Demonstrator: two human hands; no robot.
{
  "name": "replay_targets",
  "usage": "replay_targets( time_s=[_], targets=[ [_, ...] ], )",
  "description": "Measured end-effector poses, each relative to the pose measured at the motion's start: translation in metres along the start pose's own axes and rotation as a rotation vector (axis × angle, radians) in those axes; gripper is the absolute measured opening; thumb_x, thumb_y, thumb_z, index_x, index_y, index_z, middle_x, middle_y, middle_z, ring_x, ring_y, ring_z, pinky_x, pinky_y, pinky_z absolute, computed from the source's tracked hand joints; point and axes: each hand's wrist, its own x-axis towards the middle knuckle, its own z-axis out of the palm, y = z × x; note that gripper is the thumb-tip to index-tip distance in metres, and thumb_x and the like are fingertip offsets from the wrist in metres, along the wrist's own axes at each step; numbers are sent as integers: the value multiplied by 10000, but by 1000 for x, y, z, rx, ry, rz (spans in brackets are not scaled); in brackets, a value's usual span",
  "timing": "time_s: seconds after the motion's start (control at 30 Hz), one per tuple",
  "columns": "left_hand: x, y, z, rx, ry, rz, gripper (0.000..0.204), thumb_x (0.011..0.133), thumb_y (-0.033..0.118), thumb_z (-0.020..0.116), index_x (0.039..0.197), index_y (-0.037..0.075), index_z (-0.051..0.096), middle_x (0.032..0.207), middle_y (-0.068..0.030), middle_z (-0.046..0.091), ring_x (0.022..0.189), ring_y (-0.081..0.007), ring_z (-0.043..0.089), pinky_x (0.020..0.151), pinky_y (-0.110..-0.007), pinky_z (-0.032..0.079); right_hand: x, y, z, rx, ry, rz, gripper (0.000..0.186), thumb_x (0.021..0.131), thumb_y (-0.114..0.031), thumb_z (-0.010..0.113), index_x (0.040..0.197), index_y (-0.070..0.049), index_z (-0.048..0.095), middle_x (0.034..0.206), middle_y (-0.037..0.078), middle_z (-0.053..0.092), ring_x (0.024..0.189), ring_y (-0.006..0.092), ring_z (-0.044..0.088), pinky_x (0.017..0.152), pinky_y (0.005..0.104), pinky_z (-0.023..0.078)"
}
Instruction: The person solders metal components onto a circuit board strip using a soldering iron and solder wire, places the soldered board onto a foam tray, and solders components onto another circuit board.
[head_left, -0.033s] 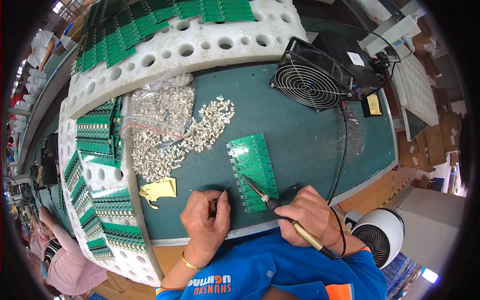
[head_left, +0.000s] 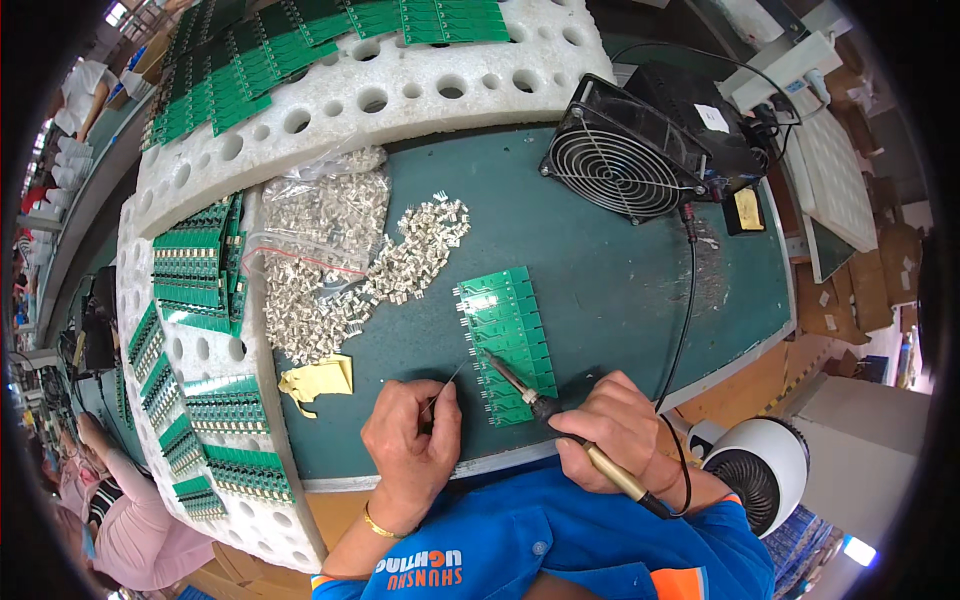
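A green circuit board panel [head_left: 512, 325] lies on the dark green bench mat, with small silvery connectors along its left edge. My right hand [head_left: 612, 428] is closed round a soldering iron [head_left: 613, 468], whose tip meets the board near that connector row. Pinched in my left hand [head_left: 410, 432] is a thin strand of solder wire [head_left: 456, 375], its end pointing at the board close to the iron's tip. Whether wire and tip touch is too small to tell. Loose connectors [head_left: 425, 240] are heaped beyond my left hand, beside an open plastic bag [head_left: 325, 200] full of them.
White foam trays [head_left: 400, 105] holding many green boards [head_left: 225, 405] border the bench at the left and back. A black fan [head_left: 615, 165] stands at the back right; the iron's cable [head_left: 690, 300] runs down from there. Crumpled yellow paper [head_left: 318, 380] lies left. Another person [head_left: 150, 520] sits far left.
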Motion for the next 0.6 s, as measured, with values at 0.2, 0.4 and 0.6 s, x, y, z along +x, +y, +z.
replay_targets(
  time_s=[0.2,0.4,0.6],
  targets=[
    [0,-1,1,-30,-7,-30,127,809,-21,736,796,23,617,665,-53,520,513,-143,454,477,-290,354,2,-2,1,12,-10,5,331,620,-9,739,940,-30,658,640,60,605,529,222,543,546,342,399],
    [2,-1,3,-15,-15,-10,122,798,-9,754,795,33,640,671,-66,564,490,-155,504,453,-301,385,2,-1,2,9,-2,3,346,608,-8,743,942,-31,657,638,58,604,527,219,544,549,336,403],
    [1,-2,3,-5,-11,-3,117,798,-11,757,796,33,648,667,-64,570,495,-151,521,455,-295,396,1,-4,-2,-39,-11,-4,332,607,-3,733,929,-39,662,628,46,596,524,210,536,545,329,400]
  ],
)
